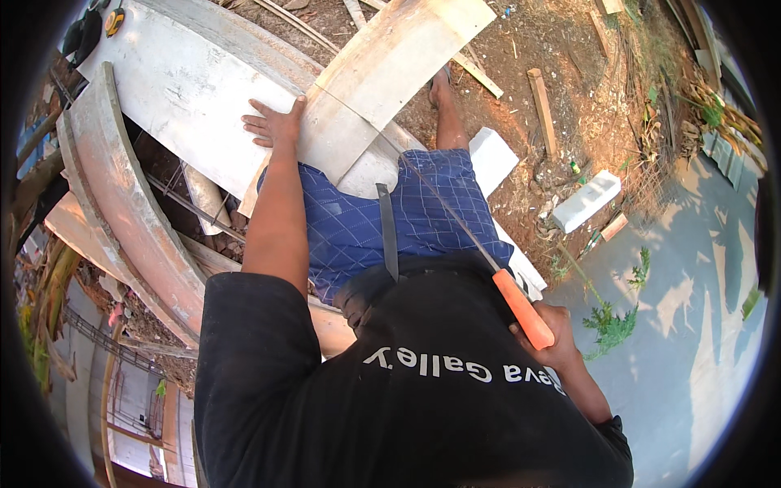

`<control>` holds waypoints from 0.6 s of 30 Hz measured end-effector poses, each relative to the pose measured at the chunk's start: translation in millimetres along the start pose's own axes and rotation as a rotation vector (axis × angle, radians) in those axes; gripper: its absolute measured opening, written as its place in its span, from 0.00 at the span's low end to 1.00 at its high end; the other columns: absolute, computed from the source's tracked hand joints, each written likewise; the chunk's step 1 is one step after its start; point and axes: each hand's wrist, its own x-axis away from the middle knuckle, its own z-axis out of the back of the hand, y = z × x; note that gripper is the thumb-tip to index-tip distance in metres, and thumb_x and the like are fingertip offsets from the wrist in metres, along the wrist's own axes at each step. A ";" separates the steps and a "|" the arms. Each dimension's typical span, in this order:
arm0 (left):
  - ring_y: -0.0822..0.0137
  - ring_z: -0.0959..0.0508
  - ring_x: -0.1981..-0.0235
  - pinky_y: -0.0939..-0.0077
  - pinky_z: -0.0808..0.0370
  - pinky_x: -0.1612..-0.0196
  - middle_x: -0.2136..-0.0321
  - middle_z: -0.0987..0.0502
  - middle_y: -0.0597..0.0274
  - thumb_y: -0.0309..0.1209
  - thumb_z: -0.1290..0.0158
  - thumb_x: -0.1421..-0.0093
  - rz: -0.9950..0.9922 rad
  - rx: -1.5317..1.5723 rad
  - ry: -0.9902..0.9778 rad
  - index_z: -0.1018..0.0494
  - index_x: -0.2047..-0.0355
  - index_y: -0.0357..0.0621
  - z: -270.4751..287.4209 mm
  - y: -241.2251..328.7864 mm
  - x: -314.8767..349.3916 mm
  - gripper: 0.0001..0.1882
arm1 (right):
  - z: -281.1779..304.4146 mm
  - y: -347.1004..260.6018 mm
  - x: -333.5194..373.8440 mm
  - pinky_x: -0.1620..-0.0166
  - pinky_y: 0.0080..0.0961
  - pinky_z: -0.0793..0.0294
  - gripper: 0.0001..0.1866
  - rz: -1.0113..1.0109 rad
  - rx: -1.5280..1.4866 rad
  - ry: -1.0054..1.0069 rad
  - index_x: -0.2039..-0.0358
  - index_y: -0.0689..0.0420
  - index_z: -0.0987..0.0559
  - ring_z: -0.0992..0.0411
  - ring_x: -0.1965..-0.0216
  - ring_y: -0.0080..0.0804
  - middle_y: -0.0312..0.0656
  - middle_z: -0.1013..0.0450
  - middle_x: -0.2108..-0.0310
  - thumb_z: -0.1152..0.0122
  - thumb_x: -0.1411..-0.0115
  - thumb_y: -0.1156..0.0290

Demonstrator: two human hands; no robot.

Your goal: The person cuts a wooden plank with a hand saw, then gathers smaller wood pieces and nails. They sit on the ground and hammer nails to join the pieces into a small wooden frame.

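My right hand (556, 340) is wrapped round the orange handle of a handsaw (521, 305). Its thin blade runs up and left past my thigh to the near edge of a pale, dusty board (399, 61). From the blade's tip a thin dark line crosses that board; whether it is a cut or a mark is hard to tell. My left hand (275, 125) lies flat with fingers spread, left of the line, where the board meets a wide whitish panel (191, 89). My legs straddle the work, in blue checked shorts.
At the left, long curved boards (134, 183) lean over metal rods. A yellow-and-black tape measure (115, 21) sits at the upper left. White blocks (587, 199) and a wooden stick (542, 114) lie on the dirt at right, beside grey paving (667, 325) with leafy sprigs.
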 end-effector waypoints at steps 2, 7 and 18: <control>0.43 0.79 0.26 0.37 0.73 0.30 0.28 0.79 0.36 0.67 0.34 0.57 0.003 -0.002 -0.011 0.74 0.26 0.54 -0.8 -0.3 0.9 0.75 | -12.3 3.3 -20.5 0.67 0.37 0.24 0.15 -0.005 -0.080 0.062 0.58 0.57 0.20 0.23 0.73 0.48 0.46 0.24 0.74 0.30 0.46 0.67; 0.43 0.79 0.26 0.37 0.72 0.29 0.27 0.78 0.37 0.68 0.35 0.58 -0.019 -0.013 -0.018 0.75 0.26 0.54 -6.4 9.3 -0.1 0.76 | -94.4 36.3 -195.3 0.68 0.40 0.26 0.13 0.239 -0.082 0.184 0.64 0.60 0.23 0.25 0.72 0.55 0.51 0.25 0.73 0.33 0.42 0.65; 0.43 0.79 0.26 0.38 0.73 0.29 0.27 0.79 0.38 0.67 0.34 0.58 0.015 -0.035 -0.017 0.74 0.25 0.55 1.8 -0.4 5.4 0.75 | -30.1 18.3 -54.2 0.70 0.36 0.26 0.11 0.036 -0.026 0.074 0.64 0.58 0.21 0.24 0.76 0.48 0.47 0.26 0.78 0.31 0.46 0.69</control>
